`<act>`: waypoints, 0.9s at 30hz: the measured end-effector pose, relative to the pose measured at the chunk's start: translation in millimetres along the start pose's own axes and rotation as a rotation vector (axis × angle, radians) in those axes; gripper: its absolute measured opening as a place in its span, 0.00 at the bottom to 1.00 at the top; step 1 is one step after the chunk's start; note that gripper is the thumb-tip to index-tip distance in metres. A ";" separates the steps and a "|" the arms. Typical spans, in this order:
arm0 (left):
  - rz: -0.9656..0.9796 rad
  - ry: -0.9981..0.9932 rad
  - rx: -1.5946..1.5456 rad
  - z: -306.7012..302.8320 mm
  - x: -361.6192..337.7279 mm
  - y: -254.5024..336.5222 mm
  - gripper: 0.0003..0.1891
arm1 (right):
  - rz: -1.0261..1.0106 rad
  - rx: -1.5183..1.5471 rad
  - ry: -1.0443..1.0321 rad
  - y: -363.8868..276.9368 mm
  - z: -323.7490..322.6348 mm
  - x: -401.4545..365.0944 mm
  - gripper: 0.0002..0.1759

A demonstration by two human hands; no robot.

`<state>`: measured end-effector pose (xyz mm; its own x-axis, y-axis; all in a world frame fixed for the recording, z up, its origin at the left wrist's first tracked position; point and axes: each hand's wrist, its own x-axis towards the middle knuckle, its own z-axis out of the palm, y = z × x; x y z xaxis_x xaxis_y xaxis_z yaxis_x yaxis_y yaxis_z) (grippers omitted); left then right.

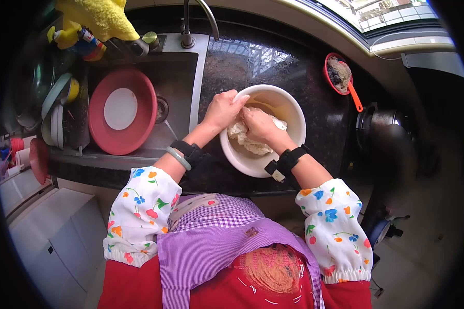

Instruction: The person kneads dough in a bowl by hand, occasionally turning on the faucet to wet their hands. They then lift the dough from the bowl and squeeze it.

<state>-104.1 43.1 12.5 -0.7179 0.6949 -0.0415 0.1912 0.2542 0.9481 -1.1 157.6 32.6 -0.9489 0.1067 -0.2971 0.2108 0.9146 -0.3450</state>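
Observation:
A white bowl [295, 110] stands on the dark counter with a lump of pale dough-like stuff [255, 146] inside it. My left hand [225, 109] grips the bowl's upper left rim, its fingers closed around the edge. Down inside the bowl, my right hand [263, 125] is closed and pressed against the pale lump, with its fingertips partly hidden. The lump's surface is rough and uneven, and it lies mostly to the left and below my right hand.
Left of the bowl is a sink [183, 77] holding a red basin [148, 110] with a white disc [120, 108]. A faucet [188, 40] rises behind. Dishes stand at the far left. A red strainer [327, 72] with an orange-handled utensil [355, 98] sits at the back right.

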 end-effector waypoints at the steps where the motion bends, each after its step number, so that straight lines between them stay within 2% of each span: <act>1: -0.006 -0.030 0.020 -3.1 -0.5 -1.0 0.20 | -0.021 0.040 -0.049 -6.0 -14.0 -9.0 0.16; 3: -0.005 -0.072 0.013 -4.1 0.8 -4.0 0.21 | -0.074 0.240 -0.165 -3.4 -40.3 -23.6 0.27; 4: -0.004 -0.077 0.020 -5.0 0.9 -1.9 0.21 | -0.140 0.386 -0.018 12.9 -31.0 -24.0 0.26; 6: 0.000 -0.100 0.044 -6.7 2.3 3.5 0.21 | 0.037 0.225 0.035 21.4 -33.8 -21.8 0.22; 7: -0.020 -0.123 0.076 -6.5 4.1 2.4 0.21 | 0.103 0.271 0.108 26.4 -20.1 -14.5 0.16; 10: -0.027 -0.112 0.074 -5.5 4.1 4.3 0.21 | 0.043 0.407 0.174 16.4 17.2 6.7 0.14; 11: -0.033 -0.107 0.077 -4.8 4.8 3.1 0.21 | 0.162 0.270 0.022 -0.2 24.4 14.8 0.13; 12: 0.012 -0.080 0.105 -4.0 5.5 2.0 0.21 | 0.123 0.158 0.142 -15.1 31.3 7.2 0.12; 13: 0.057 -0.056 0.133 -4.1 5.3 2.5 0.21 | 0.057 0.174 0.119 -19.0 28.3 3.0 0.10; 15: 0.021 -0.089 0.197 -5.9 6.7 5.0 0.21 | -0.009 0.188 0.097 -26.4 19.8 -7.3 0.08; 17: -0.013 -0.113 0.255 -8.4 7.0 6.9 0.22 | -0.301 -0.037 -0.204 -37.7 9.0 -21.0 0.08; 18: -0.022 -0.100 0.261 -9.3 6.7 6.7 0.22 | -0.373 -0.120 -0.242 -42.8 -0.5 -33.2 0.08; 20: -0.026 -0.092 0.262 -9.9 5.4 6.7 0.23 | -0.466 -0.092 -0.015 -34.6 -13.5 -62.0 0.08; 21: -0.036 -0.079 0.230 -10.6 4.1 5.8 0.23 | -0.463 -0.097 -0.017 -28.6 -22.2 -74.1 0.08; 23: -0.050 -0.067 0.193 -10.7 0.5 5.3 0.22 | -0.264 -0.174 0.068 -17.7 -36.4 -90.4 0.12; 24: -0.041 -0.044 0.171 -9.6 -2.1 5.3 0.22 | -0.262 -0.175 0.063 -12.8 -38.2 -92.6 0.12; 26: -0.034 -0.027 0.142 -6.5 -5.3 7.3 0.22 | -0.062 -0.122 -0.153 -1.3 -38.4 -95.2 0.13; 27: -0.037 -0.021 0.136 -6.6 -7.1 7.5 0.21 | -0.148 -0.106 -0.074 7.8 -30.8 -94.6 0.10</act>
<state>-102.0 35.7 21.9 -0.7123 0.6969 -0.0834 0.2552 0.3678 0.8942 83.0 166.6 85.4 -0.9469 -0.0572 -0.3164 0.0411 0.9544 -0.2956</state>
